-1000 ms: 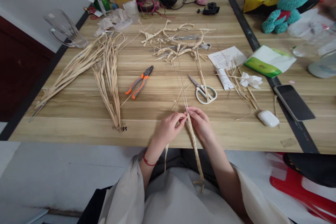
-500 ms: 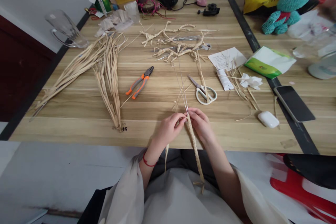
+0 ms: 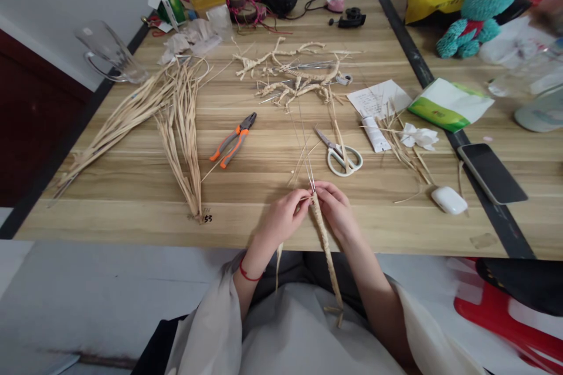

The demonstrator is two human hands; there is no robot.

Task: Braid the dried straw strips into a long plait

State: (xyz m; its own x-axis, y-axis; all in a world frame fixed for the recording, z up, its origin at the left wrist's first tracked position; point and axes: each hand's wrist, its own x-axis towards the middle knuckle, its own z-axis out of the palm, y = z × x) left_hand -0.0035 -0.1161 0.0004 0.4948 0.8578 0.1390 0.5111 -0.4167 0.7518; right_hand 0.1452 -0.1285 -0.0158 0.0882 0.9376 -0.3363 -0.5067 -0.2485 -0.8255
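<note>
A straw-wrapped stem [image 3: 324, 240] slants from my fingers down past the table edge to my lap, with thin metal wires [image 3: 307, 149] sticking out of its upper end. My right hand [image 3: 335, 208] pinches the stem's top from the right. On the other side my left hand [image 3: 288, 214] is closed on a straw strip [image 3: 279, 255], whose loose tail hangs below the wrist. The fingertips of both hands nearly meet at the stem's top. Beyond them lie white-handled scissors [image 3: 344, 159] and orange-handled pliers [image 3: 235, 139].
Long straw bundles [image 3: 187, 129] lie on the left of the table [image 3: 246, 222], near a glass mug [image 3: 108, 53]. Wrapped straw branches [image 3: 303, 79] rest at the middle back. A phone [image 3: 492, 173], a white case [image 3: 449, 200] and a green-white packet [image 3: 451, 104] are at the right.
</note>
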